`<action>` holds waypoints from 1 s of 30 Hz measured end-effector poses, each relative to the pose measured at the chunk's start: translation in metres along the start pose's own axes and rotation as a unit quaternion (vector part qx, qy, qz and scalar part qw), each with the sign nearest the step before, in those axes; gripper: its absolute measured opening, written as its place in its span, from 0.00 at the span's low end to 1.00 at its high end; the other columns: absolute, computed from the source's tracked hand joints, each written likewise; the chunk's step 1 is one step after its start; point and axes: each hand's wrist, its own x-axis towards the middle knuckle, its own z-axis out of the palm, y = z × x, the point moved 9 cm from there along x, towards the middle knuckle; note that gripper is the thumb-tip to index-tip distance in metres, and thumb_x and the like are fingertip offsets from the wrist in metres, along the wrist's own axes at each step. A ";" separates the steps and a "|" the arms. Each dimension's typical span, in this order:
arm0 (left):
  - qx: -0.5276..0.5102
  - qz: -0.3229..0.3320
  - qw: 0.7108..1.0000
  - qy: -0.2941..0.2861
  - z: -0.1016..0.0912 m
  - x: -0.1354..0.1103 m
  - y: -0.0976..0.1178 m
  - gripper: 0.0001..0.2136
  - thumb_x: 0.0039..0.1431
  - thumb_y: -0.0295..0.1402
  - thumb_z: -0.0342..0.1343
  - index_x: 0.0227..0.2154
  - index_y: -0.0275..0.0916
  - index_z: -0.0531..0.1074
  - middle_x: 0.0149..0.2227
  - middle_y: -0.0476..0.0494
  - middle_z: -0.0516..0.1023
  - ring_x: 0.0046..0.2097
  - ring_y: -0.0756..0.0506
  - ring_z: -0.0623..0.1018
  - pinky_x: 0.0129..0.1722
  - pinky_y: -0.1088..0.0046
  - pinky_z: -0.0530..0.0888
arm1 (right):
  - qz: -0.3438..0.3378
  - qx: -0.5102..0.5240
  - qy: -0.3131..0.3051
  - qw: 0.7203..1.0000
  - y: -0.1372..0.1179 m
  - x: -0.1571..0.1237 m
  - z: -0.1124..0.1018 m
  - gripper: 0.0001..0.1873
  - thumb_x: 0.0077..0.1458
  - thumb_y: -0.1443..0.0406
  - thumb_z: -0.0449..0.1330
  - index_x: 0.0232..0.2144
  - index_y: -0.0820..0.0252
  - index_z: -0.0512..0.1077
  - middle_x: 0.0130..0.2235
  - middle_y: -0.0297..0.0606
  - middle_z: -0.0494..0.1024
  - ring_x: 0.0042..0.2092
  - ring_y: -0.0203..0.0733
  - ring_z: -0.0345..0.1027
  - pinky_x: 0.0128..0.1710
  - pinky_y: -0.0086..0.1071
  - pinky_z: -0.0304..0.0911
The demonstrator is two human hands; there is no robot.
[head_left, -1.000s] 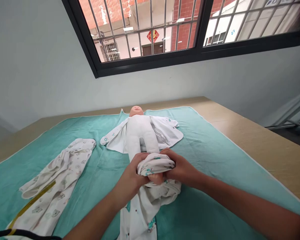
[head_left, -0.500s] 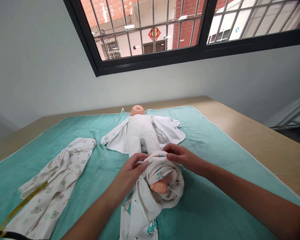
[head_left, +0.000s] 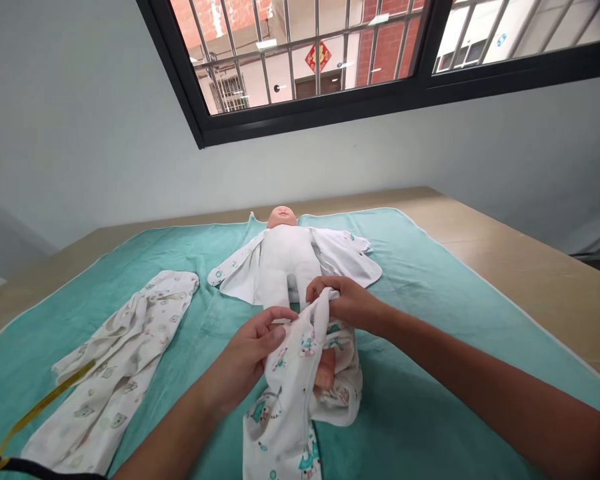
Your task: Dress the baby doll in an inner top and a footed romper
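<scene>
Pinching printed trousers (head_left: 300,380) (both hands' fingers (head_left: 314,291) closed).

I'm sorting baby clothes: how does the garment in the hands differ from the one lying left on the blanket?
The held garment is bunched over a foot of the doll, gripped by the left hand and right hand; the left garment lies spread out, untouched. The held garment's print is teal, the left garment's greyish-brown. Both are white, printed, on the teal blanket.
</scene>
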 end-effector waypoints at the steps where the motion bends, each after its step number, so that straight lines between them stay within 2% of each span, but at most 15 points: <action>1: 0.019 -0.016 1.000 -0.019 0.001 -0.001 -0.001 0.21 0.54 0.41 0.62 0.48 0.39 0.66 0.35 0.46 0.76 0.33 0.49 0.74 0.34 0.76 0.68 | -0.006 0.013 -0.001 1.000 0.001 -0.001 -0.002 0.06 0.47 0.67 0.58 0.31 0.61 0.71 0.35 0.34 0.75 0.37 0.39 0.67 0.37 0.30 0.62; 3: 0.086 -0.037 0.995 -0.014 -0.002 -0.002 -0.001 0.23 0.50 0.37 0.65 0.48 0.41 0.67 0.33 0.48 0.76 0.32 0.49 0.73 0.32 0.77 0.67 | -0.032 -0.003 -0.033 0.999 -0.009 -0.004 -0.002 0.09 0.47 0.68 0.59 0.35 0.60 0.72 0.38 0.35 0.75 0.39 0.39 0.68 0.38 0.31 0.63; 5: 0.159 -0.030 0.985 0.050 -0.011 0.000 0.006 0.17 0.51 0.37 0.64 0.43 0.40 0.70 0.28 0.52 0.74 0.28 0.52 0.70 0.27 0.79 0.63 | -0.055 -0.050 -0.117 0.990 -0.027 -0.007 0.006 0.18 0.47 0.67 0.61 0.43 0.58 0.71 0.44 0.36 0.75 0.44 0.41 0.68 0.40 0.31 0.64; 7: 0.192 -0.005 0.973 0.126 -0.017 0.002 0.017 0.12 0.53 0.40 0.61 0.35 0.38 0.70 0.25 0.53 0.72 0.26 0.53 0.67 0.24 0.80 0.60 | -0.031 -0.099 -0.239 0.965 -0.041 -0.009 0.019 0.25 0.47 0.62 0.64 0.50 0.55 0.69 0.48 0.37 0.75 0.46 0.42 0.69 0.40 0.30 0.64; 9: 0.186 0.019 0.967 0.175 -0.017 0.004 0.025 0.13 0.52 0.42 0.61 0.30 0.38 0.69 0.24 0.54 0.71 0.26 0.52 0.67 0.24 0.80 0.61 | 0.020 -0.156 -0.311 0.937 -0.048 -0.005 0.029 0.25 0.48 0.54 0.65 0.47 0.56 0.71 0.44 0.37 0.77 0.41 0.42 0.70 0.34 0.29 0.63; 11: 0.164 0.043 0.964 0.202 -0.016 0.006 0.029 0.14 0.51 0.43 0.62 0.29 0.38 0.67 0.24 0.54 0.71 0.27 0.52 0.68 0.25 0.79 0.63 | 0.032 -0.225 -0.292 0.929 -0.052 0.010 0.033 0.20 0.49 0.50 0.63 0.37 0.59 0.74 0.34 0.36 0.77 0.33 0.40 0.69 0.28 0.29 0.59; 13: 0.145 0.052 0.963 0.221 -0.018 0.007 0.027 0.15 0.51 0.44 0.61 0.28 0.39 0.66 0.23 0.54 0.70 0.26 0.52 0.68 0.25 0.79 0.63 | 0.005 -0.273 -0.264 0.925 -0.052 0.024 0.043 0.17 0.48 0.51 0.63 0.26 0.59 0.72 0.26 0.34 0.74 0.27 0.37 0.64 0.25 0.29 0.55; 15: 0.147 0.031 0.963 0.226 -0.024 0.006 0.020 0.16 0.51 0.45 0.61 0.29 0.39 0.65 0.22 0.55 0.68 0.23 0.53 0.65 0.23 0.80 0.61 | -0.020 -0.289 -0.249 0.924 -0.043 0.031 0.053 0.13 0.47 0.56 0.63 0.21 0.59 0.70 0.22 0.31 0.70 0.24 0.34 0.60 0.24 0.30 0.52; 17: 0.181 -0.007 0.961 0.207 -0.031 0.003 0.014 0.15 0.51 0.46 0.61 0.30 0.39 0.66 0.21 0.56 0.66 0.21 0.54 0.63 0.21 0.80 0.58 | -0.024 -0.278 -0.228 0.933 -0.029 0.034 0.052 0.08 0.46 0.61 0.62 0.21 0.58 0.70 0.22 0.29 0.70 0.25 0.34 0.59 0.24 0.29 0.51; 19: 0.226 -0.040 0.959 0.168 -0.035 0.000 0.013 0.15 0.50 0.45 0.61 0.33 0.39 0.69 0.22 0.55 0.68 0.23 0.53 0.64 0.21 0.80 0.58 | -0.015 -0.249 -0.219 0.943 -0.016 0.033 0.045 0.03 0.45 0.64 0.60 0.25 0.58 0.73 0.24 0.30 0.72 0.27 0.35 0.62 0.26 0.29 0.53; 22: 0.270 -0.084 0.957 0.063 -0.030 -0.005 0.015 0.14 0.50 0.44 0.62 0.33 0.37 0.74 0.28 0.49 0.74 0.28 0.49 0.71 0.25 0.78 0.63 | -0.035 -0.197 -0.233 0.952 -0.010 0.032 0.034 0.11 0.44 0.66 0.59 0.34 0.57 0.76 0.34 0.32 0.77 0.34 0.39 0.68 0.31 0.28 0.58; 24: 0.262 -0.087 0.961 0.014 -0.027 -0.008 0.018 0.14 0.53 0.44 0.60 0.32 0.36 0.76 0.31 0.45 0.77 0.32 0.46 0.74 0.28 0.76 0.66 | -0.067 -0.165 -0.235 0.956 -0.015 0.034 0.026 0.16 0.44 0.68 0.58 0.39 0.57 0.76 0.39 0.33 0.77 0.39 0.40 0.69 0.36 0.29 0.61; 25: 0.238 -0.075 0.968 0.014 -0.027 -0.008 0.021 0.15 0.54 0.45 0.59 0.32 0.36 0.77 0.32 0.45 0.78 0.33 0.45 0.74 0.30 0.75 0.67 | -0.079 -0.150 -0.232 0.958 -0.018 0.035 0.023 0.17 0.45 0.70 0.57 0.39 0.57 0.75 0.40 0.33 0.77 0.40 0.40 0.69 0.38 0.29 0.61; 27: 0.145 -0.033 0.988 0.052 -0.030 -0.006 0.025 0.16 0.56 0.46 0.57 0.34 0.36 0.77 0.32 0.44 0.78 0.32 0.46 0.75 0.30 0.74 0.69 | -0.095 -0.129 -0.222 0.962 -0.024 0.036 0.018 0.18 0.44 0.73 0.55 0.39 0.57 0.75 0.40 0.32 0.76 0.41 0.41 0.69 0.40 0.30 0.62; 30: -0.006 -0.013 0.996 0.092 -0.024 -0.002 0.015 0.21 0.56 0.50 0.55 0.39 0.35 0.76 0.30 0.40 0.79 0.29 0.44 0.76 0.28 0.70 0.71 | -0.101 -0.114 -0.230 0.961 -0.035 0.033 0.017 0.20 0.44 0.73 0.56 0.42 0.57 0.73 0.42 0.33 0.76 0.44 0.41 0.68 0.42 0.31 0.61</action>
